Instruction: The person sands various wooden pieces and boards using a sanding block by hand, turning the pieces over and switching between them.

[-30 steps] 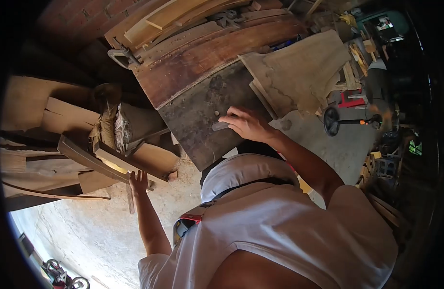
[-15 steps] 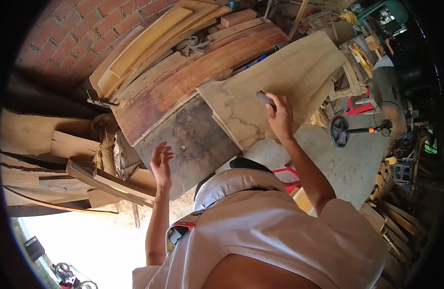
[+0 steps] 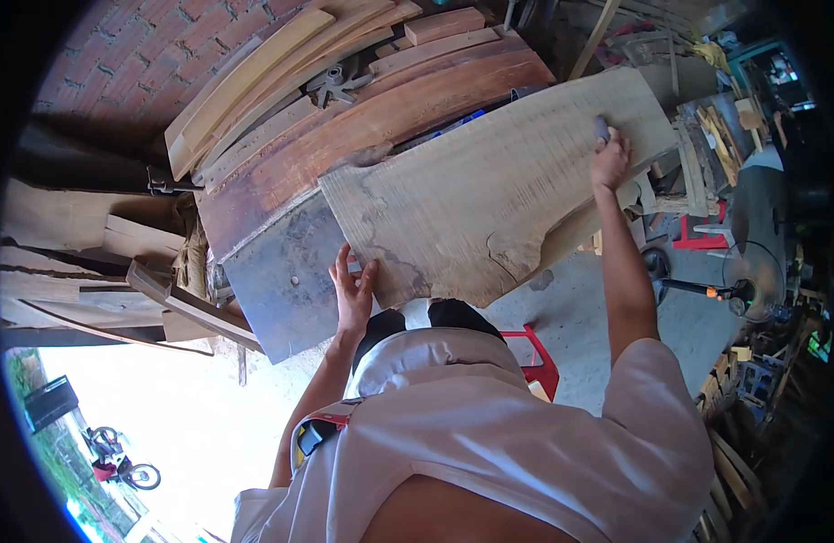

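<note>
A broad pale wooden slab (image 3: 489,172) with a wavy near edge lies across the workbench, over a dark metal-like sheet (image 3: 286,271). Near the slab's far right end, my right hand (image 3: 611,163) grips a small grey block (image 3: 602,128) against its surface. At the slab's left near edge is my left hand (image 3: 354,288), fingers spread, with nothing held in it. Its fingertips are beside or on the slab's edge; exact contact cannot be made out.
Reddish-brown board (image 3: 381,118) and stacked planks (image 3: 263,81) lie behind the slab, with a metal star-shaped part (image 3: 337,85). A red stool (image 3: 536,362) stands below the slab. A fan (image 3: 752,282) is at right, a motorbike (image 3: 118,462) outside at lower left.
My right hand has moved right with the grey block, towards the slab's far end. My left hand has come in to the slab's left edge. The camera view has shifted.
</note>
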`<move>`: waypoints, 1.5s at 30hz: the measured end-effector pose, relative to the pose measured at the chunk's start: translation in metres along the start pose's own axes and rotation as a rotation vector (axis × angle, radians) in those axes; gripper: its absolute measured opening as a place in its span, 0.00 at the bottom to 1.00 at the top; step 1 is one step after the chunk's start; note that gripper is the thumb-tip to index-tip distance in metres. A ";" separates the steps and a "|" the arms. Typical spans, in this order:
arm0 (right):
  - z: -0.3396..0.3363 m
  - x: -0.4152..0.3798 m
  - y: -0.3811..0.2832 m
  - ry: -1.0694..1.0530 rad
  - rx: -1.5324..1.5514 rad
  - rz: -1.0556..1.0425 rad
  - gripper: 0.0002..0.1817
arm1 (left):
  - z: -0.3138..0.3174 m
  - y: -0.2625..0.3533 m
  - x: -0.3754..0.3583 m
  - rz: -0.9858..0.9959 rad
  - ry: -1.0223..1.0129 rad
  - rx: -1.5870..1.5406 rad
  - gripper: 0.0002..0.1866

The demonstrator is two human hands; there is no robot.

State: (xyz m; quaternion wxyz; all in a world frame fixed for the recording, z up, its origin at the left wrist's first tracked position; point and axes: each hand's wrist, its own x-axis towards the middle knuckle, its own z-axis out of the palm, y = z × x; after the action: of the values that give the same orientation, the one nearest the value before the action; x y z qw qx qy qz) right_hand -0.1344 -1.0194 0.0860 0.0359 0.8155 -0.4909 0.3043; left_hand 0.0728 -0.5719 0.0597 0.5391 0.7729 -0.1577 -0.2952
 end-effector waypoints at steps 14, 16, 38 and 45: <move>0.019 -0.051 -0.164 -0.284 0.482 -0.277 0.18 | -0.006 0.002 0.005 -0.089 -0.062 -0.318 0.35; 0.022 -0.003 -0.095 -0.167 0.180 -0.047 0.18 | -0.006 -0.001 0.006 -0.080 -0.069 -0.340 0.35; 0.012 0.039 0.046 -0.013 -0.067 -0.023 0.15 | 0.015 0.001 -0.007 -0.035 0.078 -0.421 0.33; -0.066 -0.137 -0.132 -0.344 0.750 -0.775 0.09 | 0.029 0.007 -0.009 -0.107 0.194 -0.465 0.28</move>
State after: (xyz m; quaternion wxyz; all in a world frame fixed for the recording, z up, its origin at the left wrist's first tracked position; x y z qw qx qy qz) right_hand -0.1017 -0.8211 0.0981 -0.2276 0.9309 -0.0126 0.2853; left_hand 0.0488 -0.5909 0.0617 0.6987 0.6601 0.0080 -0.2759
